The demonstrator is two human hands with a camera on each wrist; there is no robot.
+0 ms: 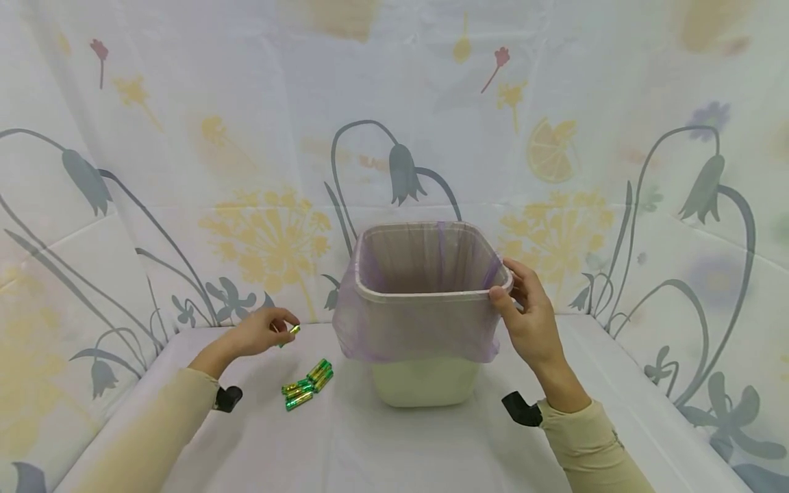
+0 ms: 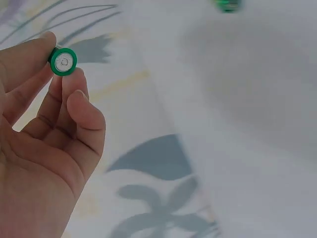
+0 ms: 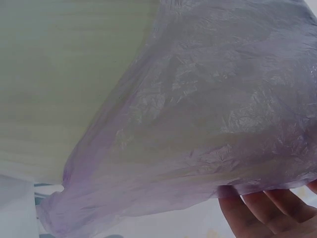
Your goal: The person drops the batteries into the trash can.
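Note:
My left hand (image 1: pixel 259 333) is raised over the left part of the table and pinches a green and gold battery (image 2: pixel 63 62) between its fingers, its flat silver end showing in the left wrist view. Several more such batteries (image 1: pixel 300 401) lie in a loose cluster on the table, between that hand and a pale trash bin (image 1: pixel 425 385). A thin purple trash bag (image 1: pixel 419 330) lines the bin and is folded over its rim. My right hand (image 1: pixel 533 322) grips the bin's upper right corner, thumb on the near rim and fingers along the right side, against the bag.
The bin stands upright in the middle of the white-covered table (image 1: pixel 345 445). Behind and beside it hangs a flower-patterned curtain (image 1: pixel 277 137). Black wrist mounts (image 1: pixel 522 409) stick out below both hands.

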